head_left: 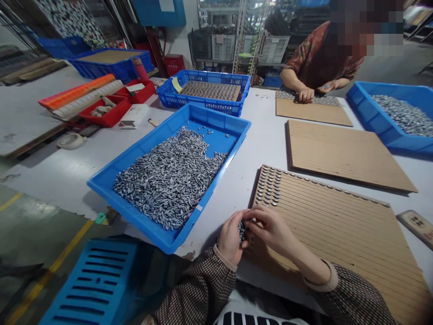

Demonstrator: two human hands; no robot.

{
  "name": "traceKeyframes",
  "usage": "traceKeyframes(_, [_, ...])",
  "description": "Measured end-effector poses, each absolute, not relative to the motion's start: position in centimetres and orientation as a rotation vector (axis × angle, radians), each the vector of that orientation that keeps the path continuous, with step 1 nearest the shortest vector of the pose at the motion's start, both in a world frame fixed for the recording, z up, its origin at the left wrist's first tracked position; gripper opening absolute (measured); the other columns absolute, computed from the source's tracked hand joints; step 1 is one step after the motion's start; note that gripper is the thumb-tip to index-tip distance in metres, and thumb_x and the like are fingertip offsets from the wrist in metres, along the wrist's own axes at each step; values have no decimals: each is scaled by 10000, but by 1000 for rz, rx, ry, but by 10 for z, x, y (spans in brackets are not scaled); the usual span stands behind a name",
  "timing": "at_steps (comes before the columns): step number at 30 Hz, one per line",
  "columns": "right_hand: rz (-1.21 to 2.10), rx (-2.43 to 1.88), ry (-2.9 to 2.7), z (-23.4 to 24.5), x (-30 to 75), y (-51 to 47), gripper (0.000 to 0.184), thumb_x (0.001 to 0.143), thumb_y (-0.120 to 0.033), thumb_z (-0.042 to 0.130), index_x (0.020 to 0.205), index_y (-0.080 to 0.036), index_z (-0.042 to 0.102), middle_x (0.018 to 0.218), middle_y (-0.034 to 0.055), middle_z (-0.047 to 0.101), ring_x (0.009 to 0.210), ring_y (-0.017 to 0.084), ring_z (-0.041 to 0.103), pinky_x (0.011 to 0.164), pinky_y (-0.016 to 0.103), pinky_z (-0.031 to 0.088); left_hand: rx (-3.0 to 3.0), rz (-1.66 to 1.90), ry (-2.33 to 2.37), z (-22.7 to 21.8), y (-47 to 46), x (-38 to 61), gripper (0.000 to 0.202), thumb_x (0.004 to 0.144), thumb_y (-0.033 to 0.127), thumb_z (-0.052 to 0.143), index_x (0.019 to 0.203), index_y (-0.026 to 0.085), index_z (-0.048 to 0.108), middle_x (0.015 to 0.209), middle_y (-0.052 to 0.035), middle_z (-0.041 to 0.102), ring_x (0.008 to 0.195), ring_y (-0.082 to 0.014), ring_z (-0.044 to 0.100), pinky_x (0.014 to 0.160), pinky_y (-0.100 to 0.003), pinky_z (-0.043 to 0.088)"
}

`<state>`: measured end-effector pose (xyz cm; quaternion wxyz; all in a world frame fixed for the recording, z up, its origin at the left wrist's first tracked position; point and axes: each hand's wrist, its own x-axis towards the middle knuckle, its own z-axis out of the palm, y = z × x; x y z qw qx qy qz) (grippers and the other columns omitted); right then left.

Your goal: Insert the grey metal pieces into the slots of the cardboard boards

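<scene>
Picking from a handful of oval metallic pieces (242, 231) seems the step in hand, by the slotted cardboard's (338, 234) left edge. The left hand (230, 237) cups them; the right hand's (269, 228) fingertips bunch there, their grip hidden. Placing one likely calls for aligning its long axis along a slot, as far-left-corner ones appear; held ones' directions are unclear.

Single head cam, fwd/down view over white table (262, 135), nr wearer's fingers (261, 215)

Fingers (260, 216) partly hide the grey pieces (241, 231), and the right edge crops what seems a wooden block (418, 229).
</scene>
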<state>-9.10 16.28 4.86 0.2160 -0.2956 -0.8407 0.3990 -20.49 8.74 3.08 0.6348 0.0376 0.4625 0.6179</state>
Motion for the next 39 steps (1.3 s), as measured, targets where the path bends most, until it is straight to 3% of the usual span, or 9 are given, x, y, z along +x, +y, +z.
traceKeyframes(4, [1267,-861,-2128,46,-81,160,174,898,-302,568,965,-233,713,827,41,663,770,163,607,680,291,488,143,1420,1028,30,85,-207,311,756,434,669,855,148,598,688,6,530,527,-67,467,358,-154,212])
traceKeyframes(10, [1425,-953,-1963,41,-70,158,172,875,-348,596,912,-203,680,829,41,674,730,156,608,626,273,498,163,1338,1039,29,84,-207,305,719,359,726,874,165,549,714,13,546,521,-45,450,372,-139,216])
traceKeyframes(15, [1131,-868,-2055,45,-66,152,92,894,-255,558,883,-210,637,840,45,658,739,158,615,614,266,497,197,1277,1054,32,86,-204,319,716,380,731,851,168,536,670,36,500,488,-32,394,366,-139,166])
traceKeyframes(20, [760,-747,-2215,41,-56,148,169,909,-164,510,944,-228,663,872,53,672,774,152,638,670,263,518,221,1214,1069,36,89,-205,324,733,414,714,839,157,548,653,37,490,455,-23,356,355,-143,111])
traceKeyframes(29, [692,-1118,-2202,2,-10,189,209,916,-341,513,910,-204,670,849,72,698,739,191,639,650,315,516,-70,1462,992,31,95,-232,265,782,268,593,978,92,612,731,-12,518,529,-56,451,360,-149,233])
traceKeyframes(35, [580,-1064,-2275,-11,-20,200,200,929,-295,474,914,-226,662,907,59,693,808,190,651,712,314,519,7,1410,1001,26,92,-225,298,759,254,679,1009,119,588,747,-1,521,547,-46,442,380,-135,236])
traceKeyframes(39, [463,-1084,-2352,-9,-22,199,204,933,-262,461,913,-224,661,889,54,674,775,171,636,694,287,499,4,1420,1026,23,91,-224,311,716,273,748,933,143,566,732,12,512,556,-44,443,392,-135,243])
